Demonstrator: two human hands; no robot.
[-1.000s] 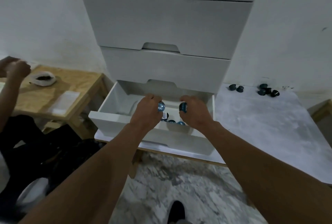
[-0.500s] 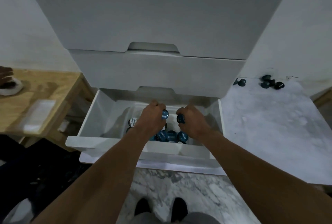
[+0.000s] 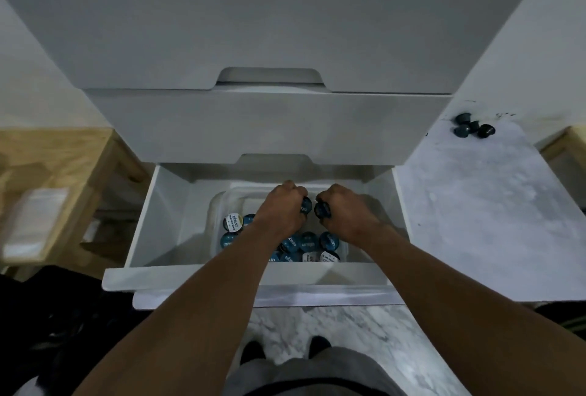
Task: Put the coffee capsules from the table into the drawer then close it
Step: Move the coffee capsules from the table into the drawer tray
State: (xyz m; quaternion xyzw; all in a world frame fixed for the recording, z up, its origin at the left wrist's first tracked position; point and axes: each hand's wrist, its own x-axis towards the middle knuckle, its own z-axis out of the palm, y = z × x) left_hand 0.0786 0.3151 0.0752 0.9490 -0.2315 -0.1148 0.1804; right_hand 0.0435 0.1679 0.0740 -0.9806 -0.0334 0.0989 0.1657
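Both hands inside open drawer [image 3: 158, 221], over clear tub [image 3: 218, 205]. Left hand [image 3: 280, 210] fisted around capsule [image 3: 306, 205]; right hand [image 3: 347, 214] fisted around second capsule [image 3: 322, 209]. Foil faces turned toward each other, axes roughly level. Loose capsules [image 3: 299, 241] just beneath grips; table capsules [image 3: 472, 129] far right.

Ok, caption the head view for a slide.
Both hands, left hand and right hand, hold capsules over the open drawer.

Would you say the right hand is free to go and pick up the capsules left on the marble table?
Probably not yet: the right hand is closed on a capsule over the open drawer. Nothing blocks the table capsules.
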